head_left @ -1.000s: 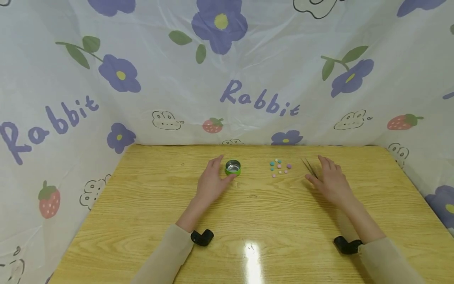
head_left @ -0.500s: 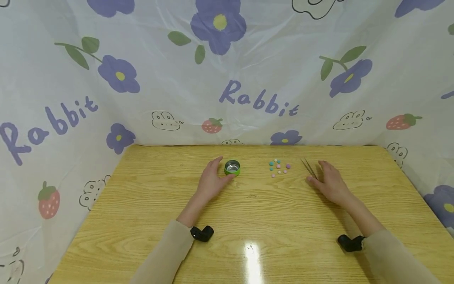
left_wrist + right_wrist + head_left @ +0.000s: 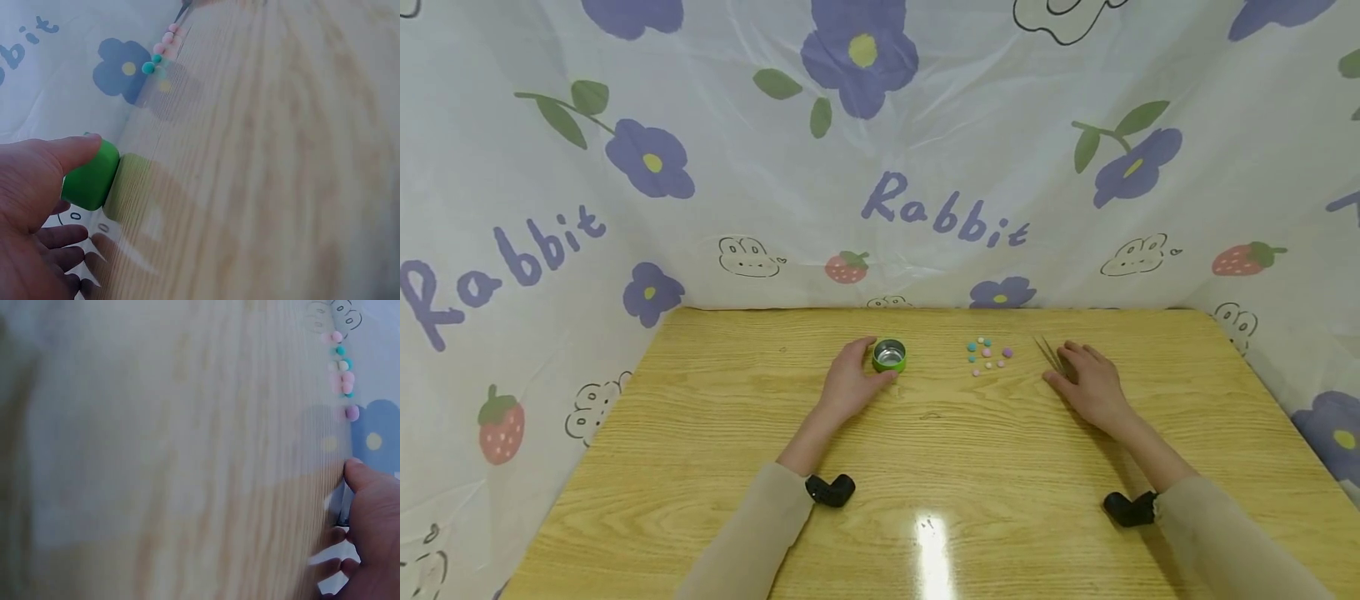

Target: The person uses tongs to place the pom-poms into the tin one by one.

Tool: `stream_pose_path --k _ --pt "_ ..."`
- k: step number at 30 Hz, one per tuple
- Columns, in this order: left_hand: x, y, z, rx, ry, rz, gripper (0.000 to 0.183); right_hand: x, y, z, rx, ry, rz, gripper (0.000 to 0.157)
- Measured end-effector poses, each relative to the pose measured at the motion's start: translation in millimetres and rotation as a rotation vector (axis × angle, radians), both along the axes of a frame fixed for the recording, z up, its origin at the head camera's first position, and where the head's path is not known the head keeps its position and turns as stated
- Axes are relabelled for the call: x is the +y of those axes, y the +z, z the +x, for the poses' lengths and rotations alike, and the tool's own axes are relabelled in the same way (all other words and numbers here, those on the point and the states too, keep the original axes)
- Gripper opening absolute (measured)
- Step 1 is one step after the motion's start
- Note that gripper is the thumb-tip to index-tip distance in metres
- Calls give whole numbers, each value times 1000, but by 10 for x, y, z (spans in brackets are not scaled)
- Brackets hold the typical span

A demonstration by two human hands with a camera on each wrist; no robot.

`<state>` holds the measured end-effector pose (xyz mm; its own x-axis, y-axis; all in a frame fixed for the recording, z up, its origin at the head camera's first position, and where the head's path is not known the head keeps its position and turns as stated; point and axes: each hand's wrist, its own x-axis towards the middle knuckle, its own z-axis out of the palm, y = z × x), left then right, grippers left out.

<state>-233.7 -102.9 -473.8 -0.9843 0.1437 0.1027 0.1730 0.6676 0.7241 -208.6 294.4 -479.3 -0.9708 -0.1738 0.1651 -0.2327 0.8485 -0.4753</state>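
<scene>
My left hand (image 3: 847,385) holds a small round green tin (image 3: 890,366) at its side, thumb at the front and index finger behind. The tin stands upright on the table, its silvery inside facing up. In the left wrist view the thumb lies against its green wall (image 3: 94,178). My right hand (image 3: 1093,387) is around the rear part of metal tweezers (image 3: 1047,352), with a gap between thumb and fingers. Their two thin tips point away and to the left; the rear end is hidden by the hand. Several small pink, teal, white and purple balls (image 3: 987,353) lie between the hands.
The wooden table (image 3: 925,458) is bounded at the back and sides by a white cloth (image 3: 760,183) with flowers, strawberries and lettering. Black wrist-worn devices (image 3: 831,491) show at both sleeves. A light glare lies near the front of the table.
The right hand's fingers have come closer round the tweezers, narrowing the gap to the thumb. The left hand's index finger has drawn nearer the tin. The tin, tweezers and balls stay in place.
</scene>
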Motion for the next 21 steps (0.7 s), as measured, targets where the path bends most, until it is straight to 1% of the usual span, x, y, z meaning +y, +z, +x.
stream_pose_path --k 4,8,15,21 --pt "2 -9 -11 -6 4 -2 70 8 -19 -25 36 -7 -26 52" --pt "9 -23 -27 -8 1 -10 69 -10 -3 -29 67 -9 -52 47" --pt "29 -17 -40 -10 6 -15 68 -45 19 -40 62 -43 -82 39" --pt "35 -17 -39 -21 5 -26 68 -51 8 -40 77 -78 -95 31"
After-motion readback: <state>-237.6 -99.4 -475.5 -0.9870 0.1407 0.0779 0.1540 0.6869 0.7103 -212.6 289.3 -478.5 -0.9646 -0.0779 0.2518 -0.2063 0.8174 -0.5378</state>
